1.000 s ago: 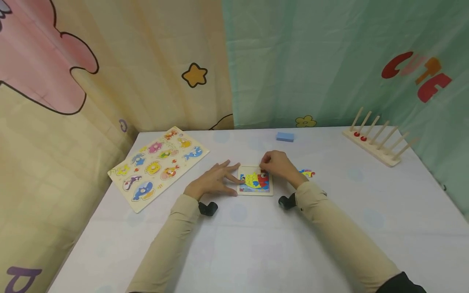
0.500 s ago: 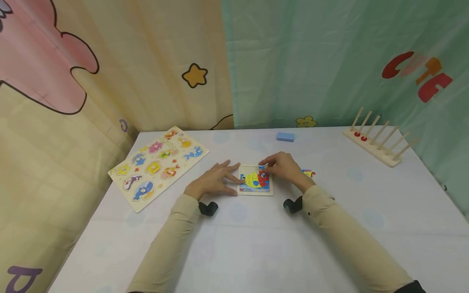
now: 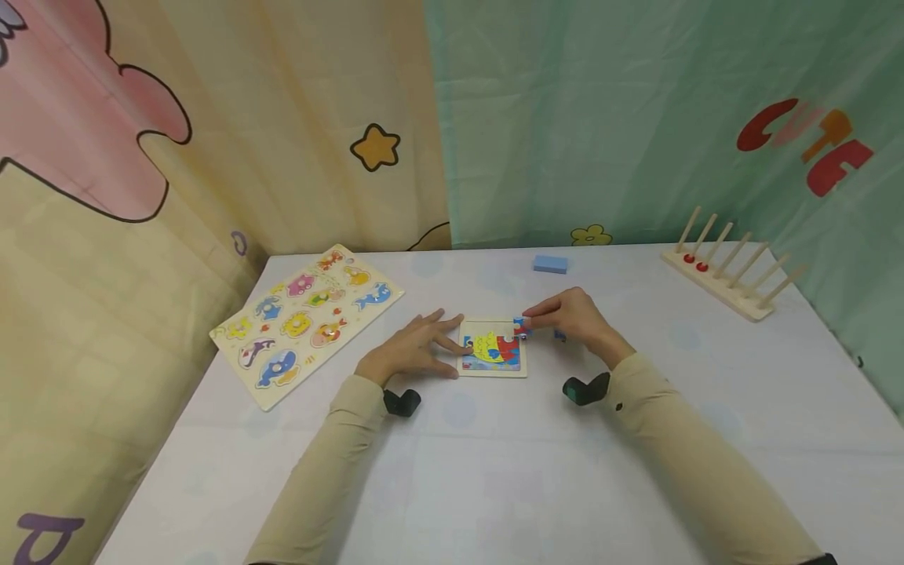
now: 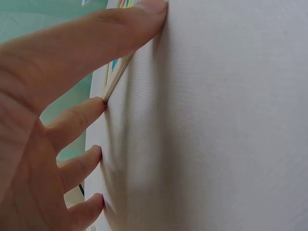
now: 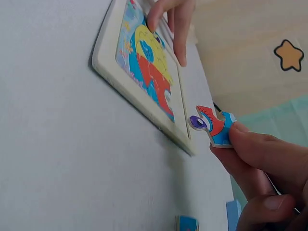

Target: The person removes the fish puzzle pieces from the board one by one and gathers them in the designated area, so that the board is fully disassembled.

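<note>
In the head view, a small wooden jigsaw puzzle frame (image 3: 492,373) with a fish picture lies mid-table. Its top strip and upper right corner show bare wood. My left hand (image 3: 413,349) has its fingers spread, with fingertips on the frame's left side and on the picture; in the left wrist view the thumb (image 4: 120,29) and index fingertip meet the frame's edge. My right hand (image 3: 575,318) pinches a jigsaw piece (image 5: 219,132) between thumb and fingers, held up by the frame's right corner. The piece is blue and red with a purple eye.
Another jigsaw piece (image 3: 560,335) lies under my right hand, mostly hidden. A blue block (image 3: 550,264) is at the back. A board of sea-animal shapes (image 3: 282,369) lies left, and a wooden peg stand (image 3: 727,294) with red beads is at right.
My right hand has drawn back to the right, taking the eye piece out of the frame's upper right corner. My left hand has stayed in place.
</note>
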`<state>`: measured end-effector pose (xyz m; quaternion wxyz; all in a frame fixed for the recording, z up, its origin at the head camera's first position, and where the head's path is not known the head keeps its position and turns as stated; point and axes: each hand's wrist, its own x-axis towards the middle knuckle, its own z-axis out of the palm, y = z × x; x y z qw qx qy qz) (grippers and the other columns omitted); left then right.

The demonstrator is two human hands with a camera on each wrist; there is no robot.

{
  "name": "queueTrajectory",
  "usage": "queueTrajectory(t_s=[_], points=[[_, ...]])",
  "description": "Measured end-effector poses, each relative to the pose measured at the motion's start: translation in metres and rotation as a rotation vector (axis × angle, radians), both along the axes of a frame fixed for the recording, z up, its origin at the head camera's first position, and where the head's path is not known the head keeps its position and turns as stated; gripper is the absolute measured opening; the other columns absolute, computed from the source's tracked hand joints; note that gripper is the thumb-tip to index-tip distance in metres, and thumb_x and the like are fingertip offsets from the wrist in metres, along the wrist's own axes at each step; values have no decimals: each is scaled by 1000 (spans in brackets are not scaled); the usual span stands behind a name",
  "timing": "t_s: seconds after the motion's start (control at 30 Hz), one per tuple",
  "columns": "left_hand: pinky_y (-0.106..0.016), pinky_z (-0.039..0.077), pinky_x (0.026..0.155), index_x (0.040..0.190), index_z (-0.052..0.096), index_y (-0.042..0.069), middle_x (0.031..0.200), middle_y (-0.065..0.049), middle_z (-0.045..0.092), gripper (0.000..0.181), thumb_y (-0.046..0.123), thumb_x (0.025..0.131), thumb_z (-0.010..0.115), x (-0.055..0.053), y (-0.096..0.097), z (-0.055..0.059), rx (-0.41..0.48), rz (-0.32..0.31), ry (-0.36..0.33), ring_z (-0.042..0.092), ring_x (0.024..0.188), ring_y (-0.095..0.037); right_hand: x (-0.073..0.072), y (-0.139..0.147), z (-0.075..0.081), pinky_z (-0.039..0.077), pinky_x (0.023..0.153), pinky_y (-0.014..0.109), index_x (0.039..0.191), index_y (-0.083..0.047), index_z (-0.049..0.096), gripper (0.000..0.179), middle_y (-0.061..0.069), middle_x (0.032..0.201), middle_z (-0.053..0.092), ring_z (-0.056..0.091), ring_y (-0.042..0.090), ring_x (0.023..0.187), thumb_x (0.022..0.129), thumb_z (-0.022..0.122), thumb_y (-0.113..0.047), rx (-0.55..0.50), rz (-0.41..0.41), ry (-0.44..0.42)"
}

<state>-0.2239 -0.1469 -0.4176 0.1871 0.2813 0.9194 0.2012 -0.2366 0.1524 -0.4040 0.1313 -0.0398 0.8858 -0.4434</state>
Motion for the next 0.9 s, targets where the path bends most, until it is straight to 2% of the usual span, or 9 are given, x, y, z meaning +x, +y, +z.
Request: queueTrajectory(t_s=[0.03, 0.1, 0.2, 0.43, 0.6, 0.7, 0.9], points=[[-50, 2, 120, 123, 70, 30, 159, 1, 29, 45, 37, 80, 82, 0, 0, 0, 0, 0, 2, 5, 151, -27, 0, 5, 1, 45, 85, 37, 108, -9, 78, 27, 11, 118, 70, 55, 27, 110, 86, 78, -26, 2, -9, -10], [-49, 2, 120, 123, 70, 29, 159, 1, 29, 45, 37, 80, 82, 0, 0, 0, 4, -1, 2, 5, 151, -26, 0, 18, 1, 46, 91, 40, 110, -10, 77, 30, 12, 120, 69, 55, 28, 114, 86, 77, -28, 8, -20, -24], [-49, 2, 120, 123, 70, 29, 159, 1, 29, 45, 37, 80, 82, 1, 0, 1, 7, 1, 2, 5, 151, -26, 1, 40, -1, 46, 91, 42, 111, -9, 76, 33, 13, 124, 67, 55, 30, 114, 86, 77, -30, 12, -46, -39], [-50, 3, 120, 122, 71, 29, 159, 1, 30, 45, 37, 79, 82, 1, -1, 1, 8, 2, 5, 5, 151, -27, 9, 91, 0, 38, 95, 41, 120, -6, 71, 44, 20, 136, 57, 45, 34, 129, 88, 74, -36, -2, -71, -74], [-51, 3, 120, 123, 70, 29, 159, 0, 29, 46, 38, 79, 82, 0, -1, 1, 10, -5, 4, 5, 151, -28, 15, 122, 0, 35, 105, 53, 124, -4, 68, 47, 25, 144, 47, 36, 41, 136, 88, 72, -34, 25, -105, -112], [-52, 3, 120, 122, 71, 29, 159, 0, 30, 46, 38, 79, 82, 0, -2, 1, 9, -10, 15, 6, 151, -28, 17, 132, -1, 33, 106, 54, 123, -4, 68, 46, 27, 146, 44, 35, 42, 137, 89, 72, -33, 42, -118, -115], [-51, 2, 120, 122, 71, 29, 159, 0, 29, 46, 39, 79, 82, -1, -1, 0, 20, -10, 3, 5, 151, -28, 17, 135, -2, 35, 94, 43, 118, -1, 70, 45, 28, 142, 48, 38, 41, 132, 87, 74, -33, 62, -144, -94]])
